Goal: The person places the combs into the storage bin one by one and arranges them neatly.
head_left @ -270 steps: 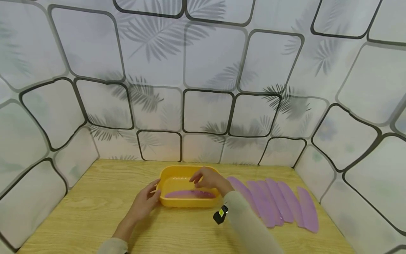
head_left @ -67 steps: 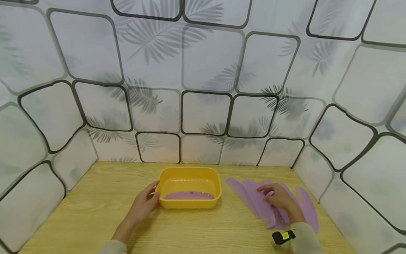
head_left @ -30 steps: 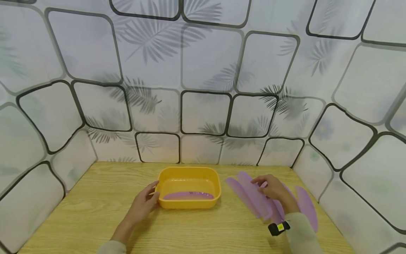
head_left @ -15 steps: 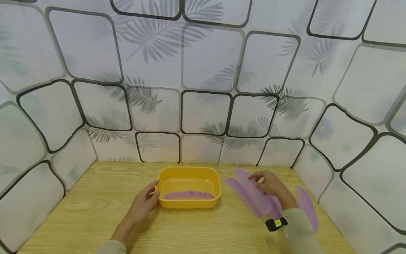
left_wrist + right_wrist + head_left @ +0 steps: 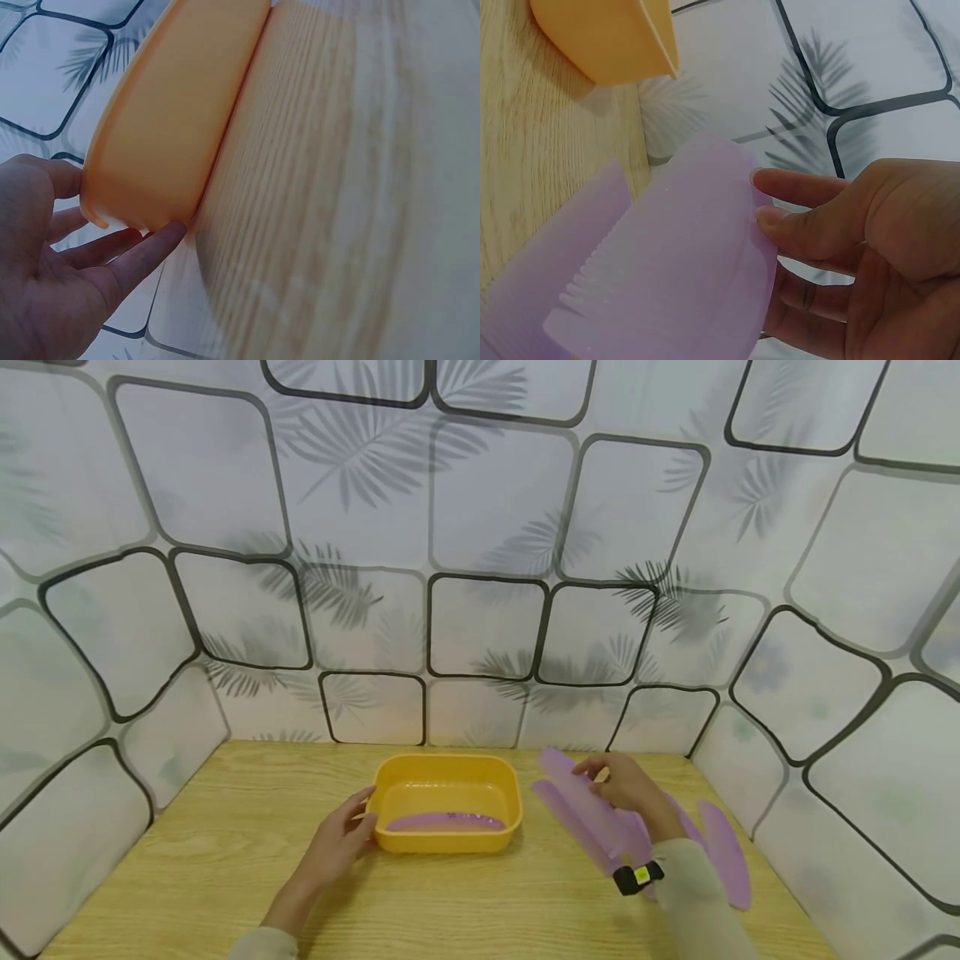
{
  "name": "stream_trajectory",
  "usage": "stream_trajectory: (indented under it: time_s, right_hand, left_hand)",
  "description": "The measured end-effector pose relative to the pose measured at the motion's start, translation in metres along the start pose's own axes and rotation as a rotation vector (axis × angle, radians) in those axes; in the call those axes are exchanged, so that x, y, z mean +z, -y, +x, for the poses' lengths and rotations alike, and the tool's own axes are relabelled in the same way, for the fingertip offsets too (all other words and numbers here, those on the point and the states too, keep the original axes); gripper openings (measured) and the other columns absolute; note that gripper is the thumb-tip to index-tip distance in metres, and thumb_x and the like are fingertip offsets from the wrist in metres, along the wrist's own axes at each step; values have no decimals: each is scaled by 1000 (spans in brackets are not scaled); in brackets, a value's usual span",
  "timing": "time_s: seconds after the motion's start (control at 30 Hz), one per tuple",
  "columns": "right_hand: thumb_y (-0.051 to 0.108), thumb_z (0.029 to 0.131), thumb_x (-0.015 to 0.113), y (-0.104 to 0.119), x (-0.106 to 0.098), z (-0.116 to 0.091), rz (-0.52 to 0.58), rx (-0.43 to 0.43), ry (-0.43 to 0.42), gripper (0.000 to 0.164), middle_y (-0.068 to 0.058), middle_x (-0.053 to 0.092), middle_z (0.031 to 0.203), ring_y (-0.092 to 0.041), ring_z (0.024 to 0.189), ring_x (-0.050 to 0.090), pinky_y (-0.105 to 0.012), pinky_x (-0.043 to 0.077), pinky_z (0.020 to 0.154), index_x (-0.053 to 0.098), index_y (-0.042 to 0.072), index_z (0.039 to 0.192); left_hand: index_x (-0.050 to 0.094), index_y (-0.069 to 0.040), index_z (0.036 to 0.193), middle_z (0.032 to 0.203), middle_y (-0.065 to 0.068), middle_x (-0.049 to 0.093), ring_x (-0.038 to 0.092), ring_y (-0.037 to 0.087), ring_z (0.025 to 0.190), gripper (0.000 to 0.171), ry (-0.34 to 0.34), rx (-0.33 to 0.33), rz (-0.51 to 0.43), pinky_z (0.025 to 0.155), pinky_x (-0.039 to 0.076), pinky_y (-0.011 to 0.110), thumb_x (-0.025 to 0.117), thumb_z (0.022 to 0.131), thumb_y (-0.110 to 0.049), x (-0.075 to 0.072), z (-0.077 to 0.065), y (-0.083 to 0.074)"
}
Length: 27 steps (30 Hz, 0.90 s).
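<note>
My left hand holds the left end of a yellow plastic box, fingers and thumb curved round its end wall. In the left wrist view one fingertip is at the box's rim and another low by its base. A purple comb lies inside along the near wall. To the right, my right hand pinches a translucent purple comb by its smooth back edge, thumb against index finger, and holds it tilted. Its teeth face the table in the right wrist view. Another comb lies just below it.
More purple combs, including one at the far right, lie on the wood-grain table, partly behind the right arm. Patterned walls enclose the table at the back and sides. A black device is strapped on the right wrist.
My right hand has gone from above the box to the combs, taken hold of one, and drawn it up and leftward off the others. My left hand stays at the box.
</note>
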State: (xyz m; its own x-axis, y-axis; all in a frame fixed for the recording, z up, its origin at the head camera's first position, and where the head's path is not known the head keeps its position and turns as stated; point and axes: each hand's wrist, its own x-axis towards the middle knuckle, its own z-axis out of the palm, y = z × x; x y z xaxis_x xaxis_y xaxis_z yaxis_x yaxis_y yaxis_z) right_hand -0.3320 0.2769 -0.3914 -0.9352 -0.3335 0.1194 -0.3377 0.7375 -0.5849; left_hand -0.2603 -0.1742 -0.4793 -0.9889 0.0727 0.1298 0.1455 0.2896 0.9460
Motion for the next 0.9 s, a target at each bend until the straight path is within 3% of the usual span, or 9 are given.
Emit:
stream_trajectory:
  time_s: [0.17, 0.4, 0.9]
  right_hand:
    - [-11, 88, 62, 8, 1, 7, -21, 5, 10, 34, -18, 67, 106, -11, 55, 47, -23, 42, 48, 76, 2, 116]
    - [-10, 85, 65, 22, 1, 14, -82, -13, 7, 34, -18, 70, 107, -16, 71, 55, -27, 47, 55, 77, 4, 114]
    - [-11, 85, 65, 33, 7, 26, -105, -64, 13, 34, -17, 72, 104, -22, 75, 56, -26, 45, 57, 78, 4, 112]
  left_hand:
    - [36, -1, 158, 148, 33, 51, 59, 47, 130, 53, 10, 2, -12, 91, 63, 38, 52, 109, -13, 0, 0, -1]
    - [37, 1, 158, 147, 35, 51, 60, 47, 129, 52, 13, 19, -9, 91, 64, 39, 51, 109, -12, -1, 0, 1]
    - [37, -1, 158, 147, 33, 52, 61, 45, 128, 52, 12, 11, -14, 91, 64, 38, 52, 109, -13, -1, 1, 3]
